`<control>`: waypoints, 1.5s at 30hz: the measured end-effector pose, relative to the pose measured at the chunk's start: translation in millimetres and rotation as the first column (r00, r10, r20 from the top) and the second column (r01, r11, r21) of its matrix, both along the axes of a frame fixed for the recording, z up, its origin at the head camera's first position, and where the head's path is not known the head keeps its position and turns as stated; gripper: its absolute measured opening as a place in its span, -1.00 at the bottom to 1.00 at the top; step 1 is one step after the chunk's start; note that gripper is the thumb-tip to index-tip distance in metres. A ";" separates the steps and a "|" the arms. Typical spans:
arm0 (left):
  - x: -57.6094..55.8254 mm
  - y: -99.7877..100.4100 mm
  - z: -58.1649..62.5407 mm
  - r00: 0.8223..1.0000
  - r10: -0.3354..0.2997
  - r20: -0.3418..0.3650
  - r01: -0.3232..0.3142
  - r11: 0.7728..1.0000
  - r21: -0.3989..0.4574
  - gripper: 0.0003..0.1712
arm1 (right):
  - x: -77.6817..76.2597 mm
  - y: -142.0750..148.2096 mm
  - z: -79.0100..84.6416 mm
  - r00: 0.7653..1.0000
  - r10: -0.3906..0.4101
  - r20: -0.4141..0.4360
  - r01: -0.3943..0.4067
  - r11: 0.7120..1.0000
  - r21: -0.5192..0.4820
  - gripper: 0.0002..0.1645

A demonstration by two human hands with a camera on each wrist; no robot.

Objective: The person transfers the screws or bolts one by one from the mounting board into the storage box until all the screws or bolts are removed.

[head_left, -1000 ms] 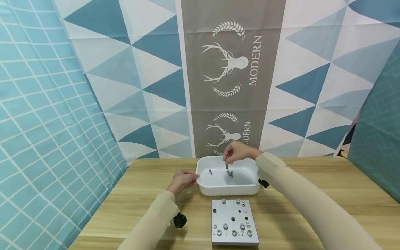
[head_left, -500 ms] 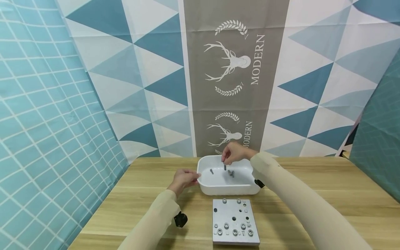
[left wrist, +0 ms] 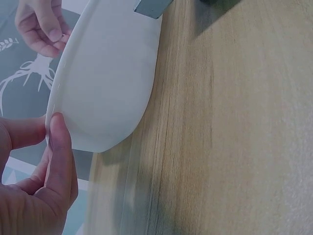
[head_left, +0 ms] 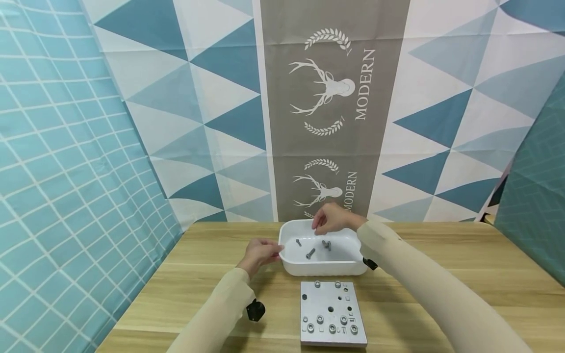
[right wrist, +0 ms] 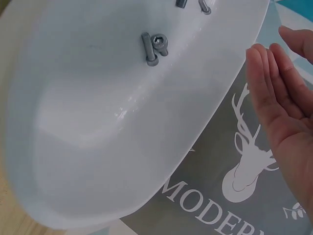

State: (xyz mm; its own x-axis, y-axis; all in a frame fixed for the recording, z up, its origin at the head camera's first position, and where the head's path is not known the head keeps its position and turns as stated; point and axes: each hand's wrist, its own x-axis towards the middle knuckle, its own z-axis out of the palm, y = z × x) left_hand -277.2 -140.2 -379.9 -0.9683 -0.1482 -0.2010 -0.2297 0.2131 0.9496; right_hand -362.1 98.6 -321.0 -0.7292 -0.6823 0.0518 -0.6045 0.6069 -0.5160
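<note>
Near the table's back edge stands a white oblong tub (head_left: 324,269). My left hand (head_left: 260,252) pinches its left rim between thumb and fingers, as the left wrist view shows up close. Above the tub's far side hovers my right hand (head_left: 332,218); in the right wrist view its thumb is apart from the fingers (right wrist: 281,88) and nothing lies between them. On the tub floor a grey socket-head bolt (head_left: 311,253) lies near the front wall. A smaller bolt (head_left: 298,242) rests at the left, and two bolts (right wrist: 150,49) lie together further right.
A silver metal plate (head_left: 317,304) with holes and several socket-head bolts seated in it lies in front of the tub on the wooden table (head_left: 212,255). Patterned cloths hang behind and on both sides. Each wrist carries a small black camera.
The bolt that my right hand pinched over the tub has dropped onto the tub floor near the front. The right fingers have let go of it; my left hand stays on the rim.
</note>
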 end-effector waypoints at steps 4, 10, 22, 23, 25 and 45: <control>-0.3 0.3 -0.2 1.000 0.008 0.006 -0.008 1.000 -0.004 -0.71 | 6.2 3.4 -1.2 0.999 0.039 -0.011 -0.039 0.999 0.024 -0.80; -1.6 0.2 -1.2 1.000 0.007 0.003 -0.007 1.000 -0.006 -0.71 | 13.6 10.8 -2.4 0.997 0.069 -0.031 -0.068 0.997 0.035 -0.80; -1.5 -0.4 -1.3 1.000 -0.001 -0.013 0.001 1.000 0.007 -0.69 | 41.0 26.1 0.6 0.991 0.131 0.011 -0.131 0.991 -0.008 -0.87; -1.4 -0.4 -1.4 1.000 -0.001 -0.014 0.001 1.000 0.009 -0.70 | 43.7 27.0 0.5 0.991 0.137 0.008 -0.137 0.991 -0.008 -0.86; -1.2 -0.8 -1.5 1.000 -0.004 -0.019 0.004 1.000 0.009 -0.70 | 49.0 28.8 0.1 0.989 0.148 0.008 -0.148 0.989 -0.010 -0.86; -1.8 0.2 -2.6 1.000 0.003 -0.009 -0.003 1.000 0.010 -0.71 | 82.6 20.1 -9.1 0.969 0.244 0.029 -0.243 0.970 -0.025 -0.86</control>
State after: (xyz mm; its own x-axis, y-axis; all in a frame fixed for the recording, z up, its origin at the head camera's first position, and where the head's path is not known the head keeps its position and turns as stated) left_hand -279.0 -140.1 -382.5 -0.9697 -0.1491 -0.1937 -0.2218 0.2034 0.9536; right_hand -279.4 118.7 -330.1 -0.5430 -0.8384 0.0479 -0.7157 0.4322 -0.5486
